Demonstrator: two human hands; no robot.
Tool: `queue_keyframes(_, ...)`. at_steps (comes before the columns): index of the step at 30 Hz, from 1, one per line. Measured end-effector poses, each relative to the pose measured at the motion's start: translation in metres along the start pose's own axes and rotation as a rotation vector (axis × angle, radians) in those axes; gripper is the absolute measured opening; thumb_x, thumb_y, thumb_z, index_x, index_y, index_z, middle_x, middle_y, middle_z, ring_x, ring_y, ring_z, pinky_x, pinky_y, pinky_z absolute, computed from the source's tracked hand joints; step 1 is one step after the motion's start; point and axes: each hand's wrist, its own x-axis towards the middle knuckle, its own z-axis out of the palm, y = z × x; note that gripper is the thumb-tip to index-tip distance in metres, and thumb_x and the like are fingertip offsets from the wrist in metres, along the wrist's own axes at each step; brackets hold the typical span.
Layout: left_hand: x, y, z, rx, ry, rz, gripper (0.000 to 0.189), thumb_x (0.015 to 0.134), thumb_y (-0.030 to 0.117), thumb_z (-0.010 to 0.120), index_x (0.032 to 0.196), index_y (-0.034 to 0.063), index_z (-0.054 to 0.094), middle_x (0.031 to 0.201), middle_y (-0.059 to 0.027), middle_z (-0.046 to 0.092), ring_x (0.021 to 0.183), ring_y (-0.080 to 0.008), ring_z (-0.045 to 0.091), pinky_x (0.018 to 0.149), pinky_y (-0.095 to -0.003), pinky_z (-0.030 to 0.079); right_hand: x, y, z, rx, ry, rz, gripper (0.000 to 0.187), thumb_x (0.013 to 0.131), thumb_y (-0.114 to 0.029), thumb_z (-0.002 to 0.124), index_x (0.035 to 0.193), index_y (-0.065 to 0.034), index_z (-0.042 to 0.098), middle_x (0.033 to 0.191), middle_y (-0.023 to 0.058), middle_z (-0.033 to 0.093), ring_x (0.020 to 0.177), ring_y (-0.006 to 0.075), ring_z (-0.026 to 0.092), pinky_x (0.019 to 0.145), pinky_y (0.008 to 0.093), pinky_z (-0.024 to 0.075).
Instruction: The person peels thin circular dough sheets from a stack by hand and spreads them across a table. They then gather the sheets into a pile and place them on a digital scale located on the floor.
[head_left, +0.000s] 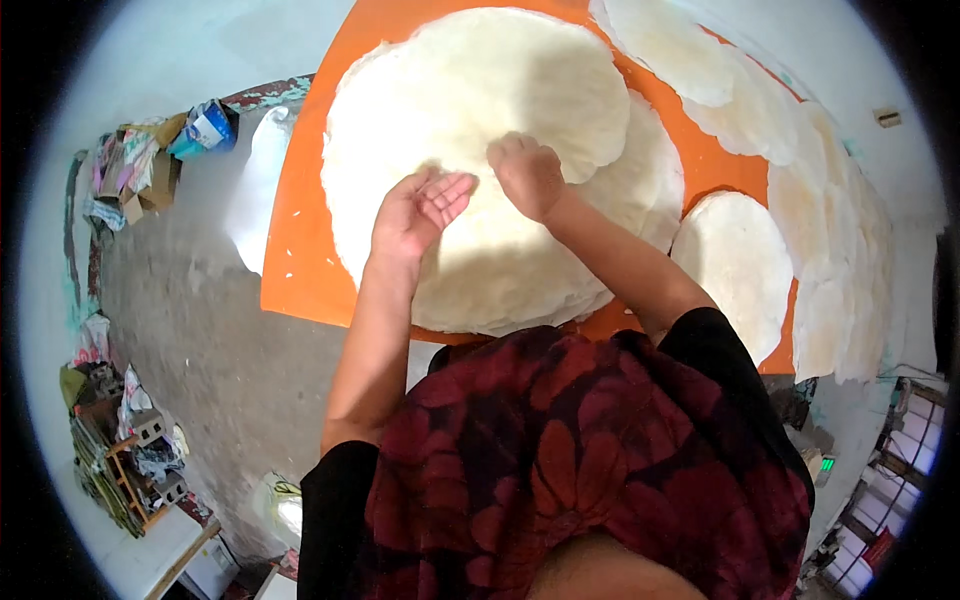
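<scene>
A stack of large, thin, round flatbreads (465, 82) lies before me on an orange tabletop (300, 270). My left hand (420, 210) is over the middle of the stack, palm turned partly up, nothing visible in it. Just right of it, my right hand (526, 176) is curled with its knuckles up over the top sheet. Its fingertips are hidden, so whether they pinch the sheet cannot be told. More sheets jut out beneath the top one at the right (652, 172).
A smaller round pile (735, 270) sits right of the stack. Overlapping flatbreads (825, 225) line the table's right edge, some hanging over it. Concrete floor (225, 337) lies left, with a cardboard box (160, 184), a blue container (206, 131) and a cluttered wooden rack (124, 480) along the wall.
</scene>
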Motion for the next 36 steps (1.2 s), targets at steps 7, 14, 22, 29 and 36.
queue_keyframes(7,-0.108,-0.013,-0.071,0.401,0.337,0.147,0.016,0.088,0.015,0.049,0.100,0.0046,0.053,0.096,-0.0070,0.058,0.088,-0.0195,0.058,0.069,-0.0298,0.046,0.083,0.056,-0.094,-0.173,-0.105,0.054,0.026,0.086,-0.031,0.047,0.095,-0.0118,0.062,0.089,0.0104,0.063,0.086,0.0270,0.058,0.072,0.0397,0.0472)
queue_keyframes(14,-0.126,-0.041,-0.108,0.507,0.527,0.434,0.018,0.086,0.014,0.056,0.098,0.0000,0.054,0.088,-0.0059,0.057,0.077,-0.0140,0.055,0.065,-0.0260,0.046,0.027,-0.034,-0.161,-0.206,0.059,-0.074,0.021,0.081,-0.018,0.051,0.099,-0.0127,0.060,0.082,0.0100,0.063,0.072,0.0290,0.061,0.062,0.0412,0.0483)
queue_keyframes(22,-0.120,-0.032,-0.131,0.614,0.446,0.462,0.008,0.086,0.010,0.055,0.089,0.0033,0.052,0.078,-0.0052,0.058,0.063,-0.0122,0.055,0.054,-0.0247,0.044,-0.084,-0.116,-0.047,0.327,-0.015,-0.097,0.006,0.073,-0.005,0.050,0.075,-0.0046,0.056,0.073,0.0123,0.059,0.069,0.0281,0.060,0.057,0.0402,0.0483)
queue_keyframes(29,-0.126,-0.025,-0.115,0.404,0.394,0.230,0.005,0.085,0.007,0.054,0.088,0.0037,0.051,0.071,-0.0096,0.061,0.053,-0.0117,0.056,0.042,-0.0220,0.042,-0.074,-0.128,-0.058,0.339,-0.102,0.055,0.008,0.075,-0.008,0.049,0.075,-0.0044,0.056,0.077,0.0132,0.061,0.074,0.0319,0.060,0.062,0.0426,0.0475)
queue_keyframes(36,-0.124,-0.024,-0.138,0.520,0.428,0.350,0.010,0.086,0.009,0.056,0.093,0.0032,0.053,0.075,-0.0052,0.060,0.058,-0.0105,0.053,0.051,-0.0218,0.042,-0.075,-0.137,-0.052,0.381,-0.130,0.183,0.015,0.080,-0.017,0.051,0.088,-0.0094,0.061,0.083,0.0117,0.063,0.078,0.0311,0.060,0.066,0.0418,0.0468)
